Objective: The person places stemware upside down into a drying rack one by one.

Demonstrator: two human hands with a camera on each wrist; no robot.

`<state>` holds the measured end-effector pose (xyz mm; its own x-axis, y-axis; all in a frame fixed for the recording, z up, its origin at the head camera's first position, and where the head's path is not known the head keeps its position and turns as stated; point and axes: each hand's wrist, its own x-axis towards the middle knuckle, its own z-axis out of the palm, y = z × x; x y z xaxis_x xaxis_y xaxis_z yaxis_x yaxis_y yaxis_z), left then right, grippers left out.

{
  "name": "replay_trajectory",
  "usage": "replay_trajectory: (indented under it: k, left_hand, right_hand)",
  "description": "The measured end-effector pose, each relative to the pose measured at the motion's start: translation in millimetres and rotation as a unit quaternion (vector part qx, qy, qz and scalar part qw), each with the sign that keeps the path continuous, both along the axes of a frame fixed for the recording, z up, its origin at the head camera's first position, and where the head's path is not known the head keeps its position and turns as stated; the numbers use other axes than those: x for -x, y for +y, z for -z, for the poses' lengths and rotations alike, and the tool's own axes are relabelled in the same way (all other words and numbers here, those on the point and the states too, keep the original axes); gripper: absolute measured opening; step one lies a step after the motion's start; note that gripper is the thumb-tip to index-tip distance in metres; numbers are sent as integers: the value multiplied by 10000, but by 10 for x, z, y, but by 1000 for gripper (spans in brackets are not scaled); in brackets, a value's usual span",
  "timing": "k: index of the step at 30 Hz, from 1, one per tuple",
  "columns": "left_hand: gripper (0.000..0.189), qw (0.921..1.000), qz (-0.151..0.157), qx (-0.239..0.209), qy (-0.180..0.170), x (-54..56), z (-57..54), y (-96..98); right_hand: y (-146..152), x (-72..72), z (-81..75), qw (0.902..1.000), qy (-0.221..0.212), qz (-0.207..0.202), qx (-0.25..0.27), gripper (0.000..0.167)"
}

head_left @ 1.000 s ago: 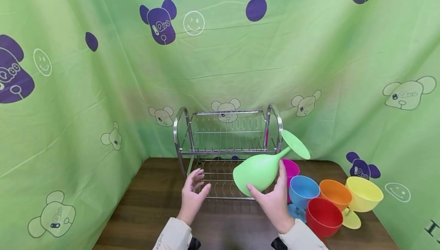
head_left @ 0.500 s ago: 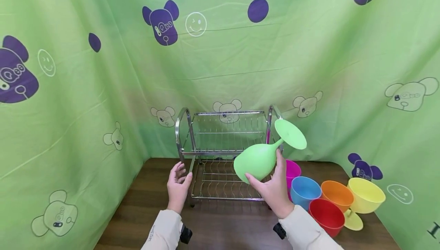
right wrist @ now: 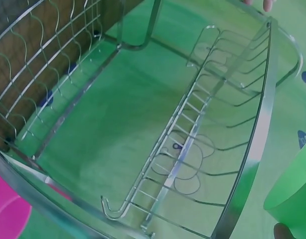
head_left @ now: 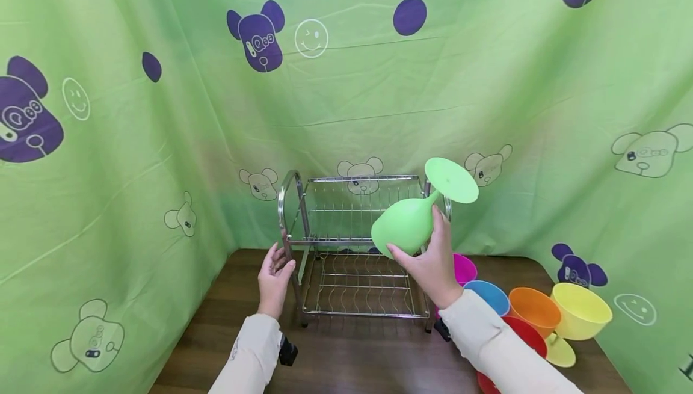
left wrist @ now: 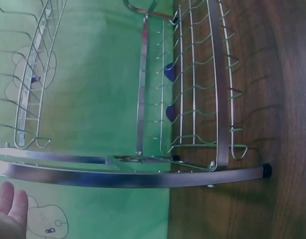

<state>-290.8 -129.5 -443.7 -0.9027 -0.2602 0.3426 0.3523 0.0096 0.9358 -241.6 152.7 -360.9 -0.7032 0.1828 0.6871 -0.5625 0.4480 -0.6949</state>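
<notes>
My right hand (head_left: 433, 258) grips a light green plastic goblet (head_left: 406, 225) by its bowl, thumb on one side and fingers on the other. The goblet is tilted, its round foot up to the right and its mouth down to the left. In the head view it overlaps the right part of a two-tier metal dish rack (head_left: 354, 241). In the right wrist view the goblet's bowl (right wrist: 295, 191) shows at the right edge. My left hand (head_left: 275, 280) holds nothing; its fingers are loosely bent beside the rack's left front post.
At the right of the wooden table (head_left: 346, 358) stand several goblets: magenta (head_left: 464, 269), blue (head_left: 489, 296), orange (head_left: 533, 310), yellow (head_left: 580, 310) and red (head_left: 527, 334). My right sleeve partly covers the red one. A green patterned cloth (head_left: 346, 99) hangs behind and at both sides.
The right hand has raised the green goblet from in front of the lower tier to the upper tier's height. The left hand has moved left and slightly up, to the rack's left post.
</notes>
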Motion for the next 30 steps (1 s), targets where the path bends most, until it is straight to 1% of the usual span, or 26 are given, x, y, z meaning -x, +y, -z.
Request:
replay_trajectory:
  k: [5,7,13,20,25,27,30]
  left_hand:
    - [45,9997,224,89,31,51,-10,-34]
    - [45,9995,290,119,22,57,-21,-53]
    - [49,9985,468,-162,-218,74,-69,-109]
    - [46,9973,482,-83,-553,127,-125,-103]
    - [45,9966,600,-163,-532,163,-164,-82]
    - [44,9967,613,-177,-502,178,-158,-73]
    - [41,9962,595,-179,-617,193,-147,-63]
  right_hand:
    - [14,106,-86,9992,-100,242,-286,98]
    - [7,148,-122,9987,-178,315,-366,98]
    - [-38,289,-208,9969,-389,388,-565,102]
    - [-75,474,-246,9953,-596,373,-660,102]
    - [-92,545,-281,9940,-797,438,-611,103]
    - [-90,567,-278,9932,-880,469,-602,104]
    - [-75,594,-251,9911,-1082,509,-593,105]
